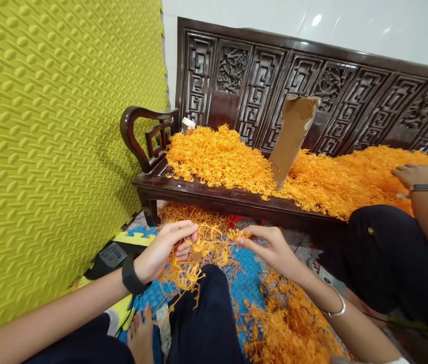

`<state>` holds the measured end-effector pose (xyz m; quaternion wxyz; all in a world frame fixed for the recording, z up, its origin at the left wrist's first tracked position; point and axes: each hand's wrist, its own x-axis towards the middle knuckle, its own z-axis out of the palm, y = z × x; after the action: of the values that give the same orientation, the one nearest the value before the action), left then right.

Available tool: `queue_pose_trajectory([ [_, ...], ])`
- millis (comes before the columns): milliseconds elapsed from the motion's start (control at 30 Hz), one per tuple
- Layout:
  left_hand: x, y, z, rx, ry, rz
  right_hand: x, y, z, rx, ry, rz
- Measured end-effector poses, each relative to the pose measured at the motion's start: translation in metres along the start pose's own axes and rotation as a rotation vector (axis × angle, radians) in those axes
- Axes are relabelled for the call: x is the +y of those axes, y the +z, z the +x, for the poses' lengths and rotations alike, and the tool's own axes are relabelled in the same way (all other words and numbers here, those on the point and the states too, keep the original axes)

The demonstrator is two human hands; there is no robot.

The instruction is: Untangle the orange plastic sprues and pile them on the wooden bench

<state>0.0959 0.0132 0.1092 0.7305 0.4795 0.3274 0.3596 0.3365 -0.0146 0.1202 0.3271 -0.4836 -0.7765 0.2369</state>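
Observation:
In the head view, my left hand [168, 247] is closed in a pinch on a string of thin, branching orange plastic strands [198, 246] with small spidery pieces on it. Part of the string hangs down over my knee. To its right, my right hand [274, 247] pinches a small orange plastic piece [238, 234] between thumb and finger; whether it still joins the strands I cannot tell. Below the hands, loose thin orange strands [214, 222] are heaped on the floor.
A carved dark wooden bench [198, 189] bears heaps of orange pieces [221, 156], split by an upright cardboard piece [291, 134]. More orange pieces [289, 323] pile at lower right. Another person's hand [414, 176] rests on the right heap. A yellow foam mat [65, 126] stands at left.

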Motion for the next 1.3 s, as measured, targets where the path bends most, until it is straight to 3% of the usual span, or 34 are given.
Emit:
queue_pose_trajectory([
  [200,-0.003,-0.003,-0.003,-0.097,-0.034,0.054,0.008,0.0,-0.008,0.146,0.102,0.274],
  [300,-0.002,-0.001,-0.004,-0.123,-0.026,0.102,0.013,0.006,-0.008,0.156,0.117,0.454],
  [500,-0.002,0.001,-0.006,-0.101,0.007,0.167,0.012,0.016,-0.006,0.038,0.092,0.611],
  [733,-0.004,-0.003,-0.009,-0.095,-0.029,0.15,0.003,0.013,-0.011,-0.221,-0.044,0.323],
  [867,-0.003,-0.004,-0.01,-0.095,-0.024,0.179,0.005,0.013,-0.016,-0.054,0.003,0.34],
  [1033,-0.002,-0.003,-0.014,-0.231,-0.103,0.245,0.011,0.018,-0.023,0.165,0.206,0.683],
  [1100,-0.001,-0.001,-0.016,-0.307,-0.137,0.283,0.012,0.021,-0.026,0.182,0.241,0.816],
  [1200,0.0,0.0,-0.017,-0.338,-0.145,0.305,0.012,0.026,-0.031,0.197,0.178,0.909],
  [1300,0.0,0.0,-0.018,-0.335,-0.163,0.327,0.012,0.028,-0.038,0.049,0.083,0.949],
])
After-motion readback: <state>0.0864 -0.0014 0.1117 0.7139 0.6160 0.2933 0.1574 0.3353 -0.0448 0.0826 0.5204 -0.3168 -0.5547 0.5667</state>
